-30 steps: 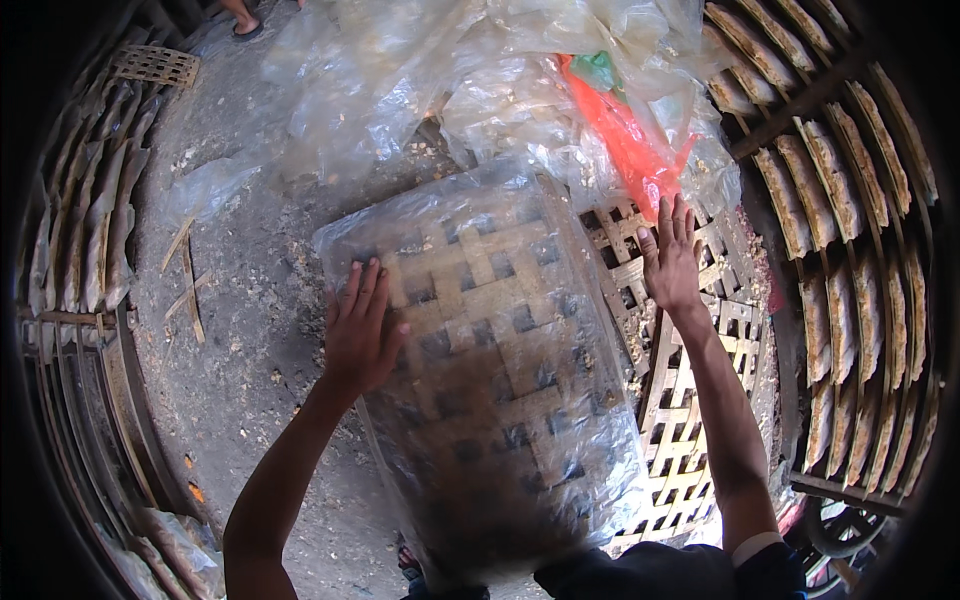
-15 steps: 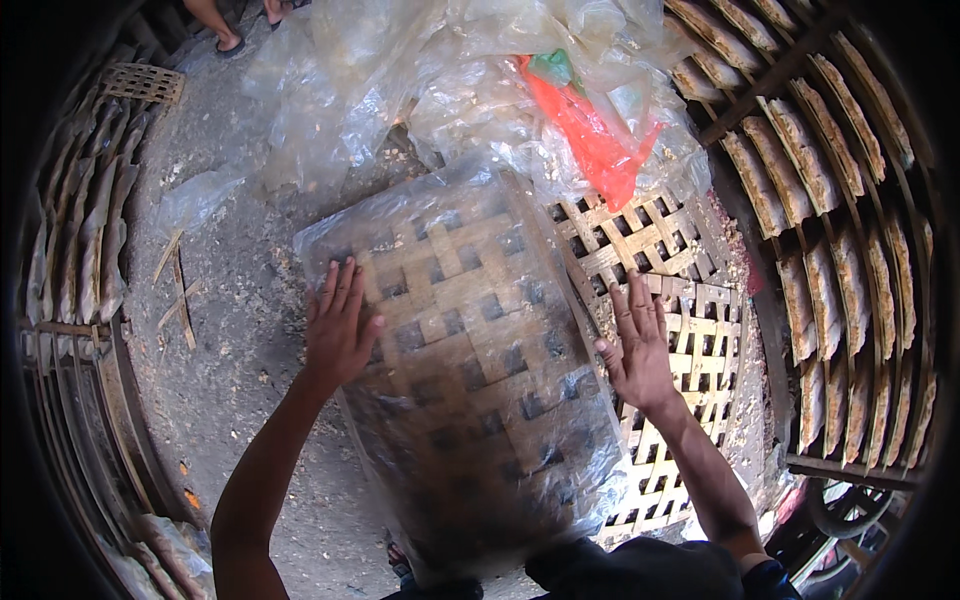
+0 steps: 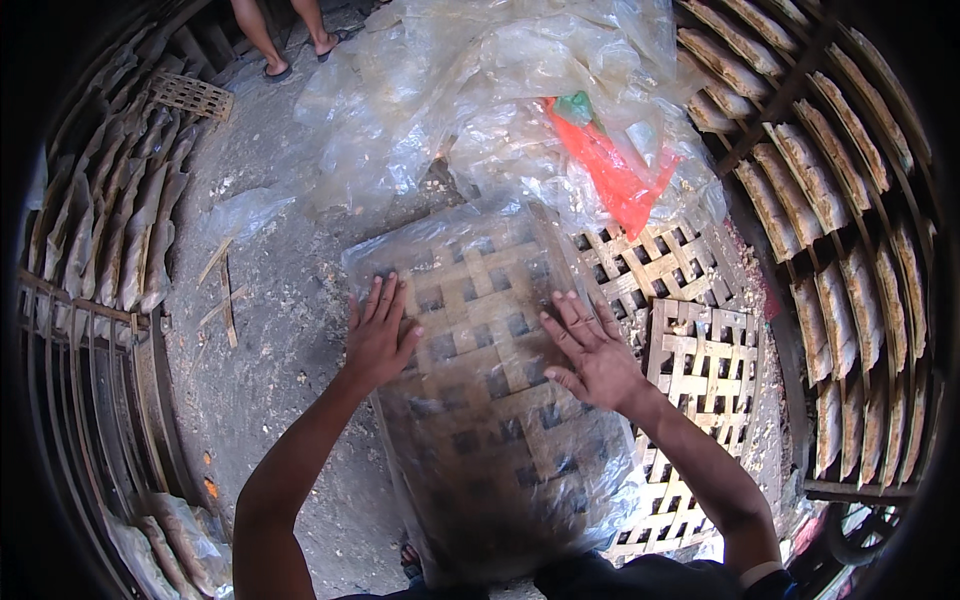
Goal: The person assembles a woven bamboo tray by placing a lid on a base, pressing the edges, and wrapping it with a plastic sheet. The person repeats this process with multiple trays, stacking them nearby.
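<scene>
A rectangular woven bamboo tray (image 3: 480,410) lies in front of me, wrapped in a clear plastic sheet (image 3: 430,540) through which the open lattice shows. My left hand (image 3: 380,335) rests flat near its left edge, fingers spread and pointing away from me. On the right part of the plastic, my right hand (image 3: 595,350) is laid flat with its fingers apart. Neither hand holds anything. What lies under the tray is hidden.
Uncovered woven bamboo trays (image 3: 705,350) lie to the right. Crumpled clear plastic sheets (image 3: 420,90) and a red plastic bag (image 3: 610,170) are heaped at the far side. Racks of loaded trays (image 3: 845,310) flank both sides. Another person's legs (image 3: 262,35) stand at far left.
My right hand has moved left from the tray's right edge onto the plastic. The left hand stays on the left edge. The whole view has shifted slightly, showing more of the other person's legs.
</scene>
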The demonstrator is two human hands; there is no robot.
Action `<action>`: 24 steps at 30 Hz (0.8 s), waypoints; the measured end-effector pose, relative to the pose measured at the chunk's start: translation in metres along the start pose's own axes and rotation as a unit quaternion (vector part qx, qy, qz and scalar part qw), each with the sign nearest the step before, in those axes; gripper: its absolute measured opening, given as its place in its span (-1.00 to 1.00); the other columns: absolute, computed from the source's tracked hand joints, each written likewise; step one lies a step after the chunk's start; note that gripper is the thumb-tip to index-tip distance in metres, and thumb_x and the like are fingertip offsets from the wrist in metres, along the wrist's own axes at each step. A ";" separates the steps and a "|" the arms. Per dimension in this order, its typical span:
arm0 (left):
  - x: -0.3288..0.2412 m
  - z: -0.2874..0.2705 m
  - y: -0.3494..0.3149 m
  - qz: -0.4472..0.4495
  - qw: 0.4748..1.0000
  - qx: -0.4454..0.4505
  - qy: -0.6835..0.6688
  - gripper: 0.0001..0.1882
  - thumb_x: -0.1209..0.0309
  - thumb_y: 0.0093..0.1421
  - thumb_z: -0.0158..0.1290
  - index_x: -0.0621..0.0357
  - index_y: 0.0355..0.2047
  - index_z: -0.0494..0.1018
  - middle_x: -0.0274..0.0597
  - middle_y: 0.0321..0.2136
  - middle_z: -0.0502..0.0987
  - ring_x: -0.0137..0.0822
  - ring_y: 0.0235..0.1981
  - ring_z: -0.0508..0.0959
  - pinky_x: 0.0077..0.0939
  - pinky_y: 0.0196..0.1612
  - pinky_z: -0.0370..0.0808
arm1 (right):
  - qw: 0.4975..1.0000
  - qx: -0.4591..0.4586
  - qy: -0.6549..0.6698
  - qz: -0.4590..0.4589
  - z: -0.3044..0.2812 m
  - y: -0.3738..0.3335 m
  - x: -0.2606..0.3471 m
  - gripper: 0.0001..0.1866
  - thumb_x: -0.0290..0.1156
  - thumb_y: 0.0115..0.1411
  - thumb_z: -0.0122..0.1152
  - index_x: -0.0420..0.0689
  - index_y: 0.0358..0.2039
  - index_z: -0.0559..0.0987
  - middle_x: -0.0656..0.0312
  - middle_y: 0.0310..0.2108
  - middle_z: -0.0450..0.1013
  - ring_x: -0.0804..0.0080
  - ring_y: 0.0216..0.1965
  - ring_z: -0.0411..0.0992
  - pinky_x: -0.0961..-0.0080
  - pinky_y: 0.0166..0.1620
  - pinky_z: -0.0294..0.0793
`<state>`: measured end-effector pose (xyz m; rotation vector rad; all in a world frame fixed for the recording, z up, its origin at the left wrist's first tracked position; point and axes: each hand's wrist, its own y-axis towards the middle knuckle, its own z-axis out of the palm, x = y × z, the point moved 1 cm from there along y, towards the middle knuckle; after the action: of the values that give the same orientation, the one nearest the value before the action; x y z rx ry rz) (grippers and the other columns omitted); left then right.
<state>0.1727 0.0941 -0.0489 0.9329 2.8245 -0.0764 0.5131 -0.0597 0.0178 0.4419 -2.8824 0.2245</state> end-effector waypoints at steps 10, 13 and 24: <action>-0.041 -0.048 0.016 0.082 0.994 -0.021 0.067 -0.29 -0.10 0.41 -0.12 0.04 0.42 0.23 -0.10 0.50 0.08 0.01 0.53 -0.03 0.32 0.48 -0.33 | 0.985 -0.052 0.074 0.147 0.038 -0.027 0.038 -0.23 0.16 0.46 -0.20 -0.17 0.45 0.21 -0.14 0.53 -0.11 -0.14 0.55 -0.20 -0.23 0.47 -0.16; -0.026 -0.043 0.021 0.080 0.997 0.001 0.022 -0.27 -0.15 0.42 -0.14 0.02 0.42 0.24 -0.08 0.47 0.13 -0.01 0.53 -0.01 0.30 0.49 -0.38 | 0.983 -0.063 0.067 0.156 0.042 -0.029 0.038 -0.25 0.11 0.46 -0.15 -0.19 0.44 0.21 -0.16 0.52 -0.08 -0.15 0.54 -0.16 -0.21 0.46 -0.11; 0.012 -0.056 0.008 0.028 0.999 -0.025 0.008 -0.25 -0.08 0.44 -0.14 0.16 0.45 0.14 -0.08 0.51 0.01 -0.06 0.55 -0.08 0.09 0.53 -0.19 | 0.982 -0.064 0.092 0.154 0.045 -0.030 0.038 -0.22 0.10 0.43 -0.09 -0.13 0.48 0.14 -0.18 0.52 -0.10 -0.17 0.55 -0.18 -0.20 0.47 -0.17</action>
<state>0.1601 0.1131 0.0040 1.0059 2.7989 0.0100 0.4786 -0.1067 -0.0130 -0.0476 -2.7465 0.1188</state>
